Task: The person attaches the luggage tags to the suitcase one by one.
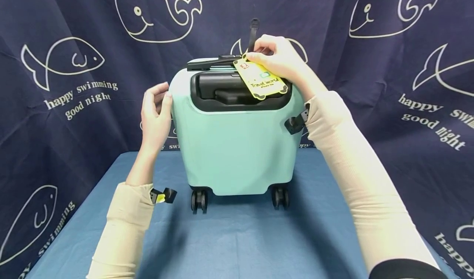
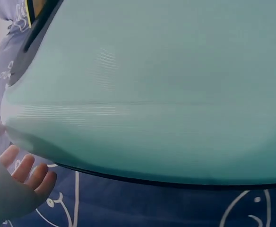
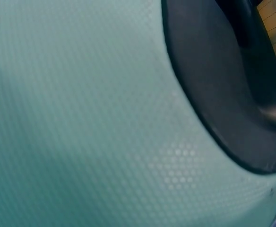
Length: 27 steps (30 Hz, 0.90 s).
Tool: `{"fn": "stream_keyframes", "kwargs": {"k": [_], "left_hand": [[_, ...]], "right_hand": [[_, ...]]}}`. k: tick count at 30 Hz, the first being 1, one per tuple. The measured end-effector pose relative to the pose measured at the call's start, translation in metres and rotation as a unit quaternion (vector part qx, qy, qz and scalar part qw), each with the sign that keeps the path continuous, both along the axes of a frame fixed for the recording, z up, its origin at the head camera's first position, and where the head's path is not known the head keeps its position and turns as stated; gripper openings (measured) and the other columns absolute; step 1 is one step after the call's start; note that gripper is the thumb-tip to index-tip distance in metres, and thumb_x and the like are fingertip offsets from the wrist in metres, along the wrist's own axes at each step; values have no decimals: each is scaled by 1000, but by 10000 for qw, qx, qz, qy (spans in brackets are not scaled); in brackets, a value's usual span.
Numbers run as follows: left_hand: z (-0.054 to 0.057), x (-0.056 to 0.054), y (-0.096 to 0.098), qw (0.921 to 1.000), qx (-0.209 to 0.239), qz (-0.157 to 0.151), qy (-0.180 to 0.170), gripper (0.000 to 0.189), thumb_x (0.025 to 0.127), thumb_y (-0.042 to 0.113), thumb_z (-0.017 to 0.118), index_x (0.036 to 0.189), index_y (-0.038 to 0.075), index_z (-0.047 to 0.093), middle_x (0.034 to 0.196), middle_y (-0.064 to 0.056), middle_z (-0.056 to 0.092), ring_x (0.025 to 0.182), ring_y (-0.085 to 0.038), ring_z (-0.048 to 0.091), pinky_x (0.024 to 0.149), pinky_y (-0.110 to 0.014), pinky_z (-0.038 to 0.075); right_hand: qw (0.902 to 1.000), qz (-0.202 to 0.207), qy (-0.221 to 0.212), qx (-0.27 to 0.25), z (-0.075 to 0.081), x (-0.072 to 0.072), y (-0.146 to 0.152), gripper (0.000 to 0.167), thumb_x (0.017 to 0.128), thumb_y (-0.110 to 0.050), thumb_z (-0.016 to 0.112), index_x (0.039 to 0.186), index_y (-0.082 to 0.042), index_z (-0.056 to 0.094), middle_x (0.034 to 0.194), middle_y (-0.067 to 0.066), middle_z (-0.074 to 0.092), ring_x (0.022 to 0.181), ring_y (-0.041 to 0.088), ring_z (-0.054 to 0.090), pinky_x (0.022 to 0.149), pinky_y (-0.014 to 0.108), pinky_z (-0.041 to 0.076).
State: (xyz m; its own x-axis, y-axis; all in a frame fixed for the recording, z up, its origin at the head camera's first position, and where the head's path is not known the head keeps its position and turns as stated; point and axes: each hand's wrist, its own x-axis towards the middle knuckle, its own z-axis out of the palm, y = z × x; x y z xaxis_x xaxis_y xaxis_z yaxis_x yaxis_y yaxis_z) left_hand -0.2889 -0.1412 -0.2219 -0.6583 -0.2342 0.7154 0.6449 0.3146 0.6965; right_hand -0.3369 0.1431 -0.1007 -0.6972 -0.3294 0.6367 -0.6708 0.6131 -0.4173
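Here your right hand [image 1: 275, 59] sits at the top edge of the mint-green suitcase [image 1: 233, 147], fingers curled, pinching the yellow luggage tag [image 1: 260, 80] where its black strap [image 1: 253, 32] rises above the case. The tag lies tilted across the black handle recess [image 1: 222, 91], covering its right part. Your left hand [image 1: 155, 114] is at the case's upper left edge, fingers loosely bent and holding nothing; the fingertips are at the shell, though you cannot tell from the head view whether they quite touch. In the left wrist view the fingers [image 2: 27, 170] lie relaxed just below the shell's curved edge.

The suitcase stands upright on its black wheels [image 1: 199, 200] toward the back of the blue table [image 1: 237, 238], close to the dark whale-print curtain [image 1: 74, 65] behind. Bare tabletop lies in front of the wheels and on both sides of the case, between your sleeves.
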Motion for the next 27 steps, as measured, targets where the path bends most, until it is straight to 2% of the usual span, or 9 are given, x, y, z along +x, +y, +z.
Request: {"fn": "stream_keyframes", "kwargs": {"k": [6, 12, 20, 27], "left_hand": [[28, -4, 5, 9995, -176, 83, 251, 30, 94, 12, 51, 121, -2, 55, 124, -13, 52, 114, -19, 53, 98, -26, 43], [46, -11, 12, 9975, -514, 51, 479, 27, 94, 13, 53, 116, 0, 60, 120, -11, 58, 111, -15, 55, 98, -25, 42], [75, -15, 22, 9896, -1338, 398, 342, 26, 95, 23, 53, 112, 6, 64, 115, -7, 64, 111, -11, 56, 99, -25, 39], [104, -24, 34, 9853, -1649, 432, 60, 27, 95, 25, 52, 112, 8, 64, 115, -3, 65, 106, -6, 58, 94, -18, 41]], "right_hand": [[10000, -86, -21, 8, 0, 1, -1, 19, 87, -20, 63, 84, -2, 63, 75, -10, 51, 73, 4, 47, 69, 17, 34], [9999, -162, -8, 1, 0, 2, -1, 19, 87, -21, 64, 84, -2, 63, 75, -9, 51, 73, 5, 47, 69, 17, 33], [9997, -213, -63, -109, 1, 4, -1, 19, 86, -22, 65, 83, -4, 63, 72, -11, 50, 70, 5, 45, 67, 18, 32], [9997, -192, -62, -111, 1, 5, -2, 20, 86, -23, 65, 84, -2, 64, 72, -11, 50, 70, 6, 45, 67, 18, 31]]}}
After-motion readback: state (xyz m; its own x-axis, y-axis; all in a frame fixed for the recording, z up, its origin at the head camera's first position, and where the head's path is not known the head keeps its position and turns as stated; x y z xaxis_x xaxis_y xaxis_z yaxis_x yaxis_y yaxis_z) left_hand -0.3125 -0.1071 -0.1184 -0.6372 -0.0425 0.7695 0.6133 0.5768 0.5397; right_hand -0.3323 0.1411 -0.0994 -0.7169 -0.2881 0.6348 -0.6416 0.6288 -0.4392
